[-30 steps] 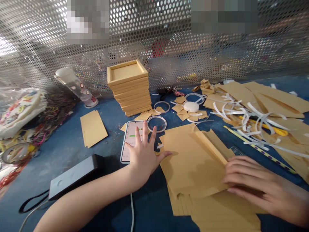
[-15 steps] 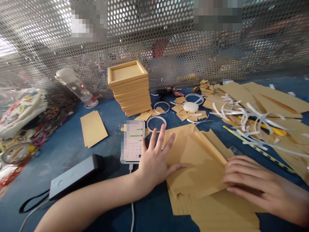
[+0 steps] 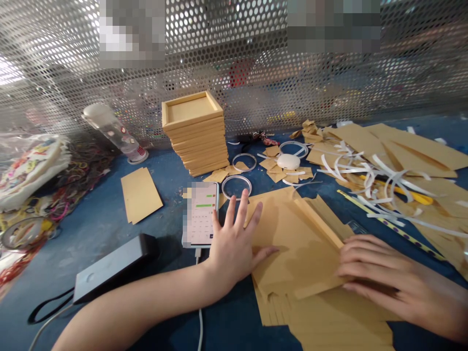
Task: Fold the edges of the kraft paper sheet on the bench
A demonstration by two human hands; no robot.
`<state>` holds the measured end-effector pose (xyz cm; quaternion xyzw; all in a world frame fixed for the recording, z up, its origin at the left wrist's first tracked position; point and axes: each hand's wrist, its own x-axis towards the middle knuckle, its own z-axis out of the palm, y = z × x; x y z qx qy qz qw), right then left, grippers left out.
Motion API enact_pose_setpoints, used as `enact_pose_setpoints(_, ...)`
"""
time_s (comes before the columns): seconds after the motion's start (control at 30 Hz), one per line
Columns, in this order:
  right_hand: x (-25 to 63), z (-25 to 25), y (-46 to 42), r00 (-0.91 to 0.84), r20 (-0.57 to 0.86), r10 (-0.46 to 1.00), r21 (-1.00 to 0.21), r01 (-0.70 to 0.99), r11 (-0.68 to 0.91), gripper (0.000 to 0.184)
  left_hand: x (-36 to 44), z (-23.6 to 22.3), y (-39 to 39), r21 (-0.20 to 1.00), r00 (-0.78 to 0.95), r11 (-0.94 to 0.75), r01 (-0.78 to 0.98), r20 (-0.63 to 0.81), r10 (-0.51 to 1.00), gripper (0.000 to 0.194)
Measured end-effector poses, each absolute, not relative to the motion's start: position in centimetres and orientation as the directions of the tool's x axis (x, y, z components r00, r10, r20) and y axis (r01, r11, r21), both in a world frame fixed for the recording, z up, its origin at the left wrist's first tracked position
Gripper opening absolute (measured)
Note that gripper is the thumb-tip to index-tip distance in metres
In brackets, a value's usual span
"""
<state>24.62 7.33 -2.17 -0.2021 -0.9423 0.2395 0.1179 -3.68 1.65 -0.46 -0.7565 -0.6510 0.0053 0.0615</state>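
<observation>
A brown kraft paper sheet lies over a pile of similar kraft pieces, its right edge folded up into a narrow standing flap. My left hand rests with fingers spread on the sheet's left side, thumb across the paper, fingertips reaching past its edge beside a phone. At the folded right edge, my right hand has its fingers held together and bent around the flap, thumb below near the lower strip. Part of the flap is hidden under those fingers.
Folded kraft trays form a tall stack behind the phone. Nearby are a bottle, flat kraft cards, a grey power bank, a white earbud case and a cable. White paper strips litter the kraft sheets at right.
Almost nothing differs. My left hand has shifted very slightly left on the sheet, while my right hand stays at the folded flap.
</observation>
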Motion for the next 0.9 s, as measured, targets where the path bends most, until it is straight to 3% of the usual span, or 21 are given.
enact_pose_setpoints(0.2,24.7,-2.2,7.6,-0.900,0.131,0.416,-0.469,0.314,0.826,0.010,-2.7,0.5,-0.7,-0.182,0.141,-0.124,0.975,0.079,0.987,0.070)
enact_pose_setpoints(0.3,24.7,-2.2,7.6,-0.899,0.146,0.413,-0.464,0.307,0.831,0.010,-2.4,1.3,-1.6,-0.239,-0.046,0.037,0.970,-0.033,0.998,0.045)
enact_pose_setpoints(0.37,24.7,-2.3,7.6,-0.896,0.169,0.411,-0.459,0.298,0.837,0.010,-2.4,1.8,-1.7,-0.274,-0.159,0.116,0.955,-0.137,0.978,0.039)
enact_pose_setpoints(0.53,24.8,-2.6,7.5,-0.898,0.224,0.378,-0.409,0.266,0.873,0.009,-2.7,2.1,-1.1,-0.311,-0.263,0.180,0.933,-0.249,0.932,0.039)
enact_pose_setpoints(0.9,25.0,-2.8,7.6,-0.913,0.182,0.366,-0.383,0.277,0.881,0.009,-3.4,2.1,-0.5,-0.249,-0.263,0.186,0.950,-0.326,0.908,0.048)
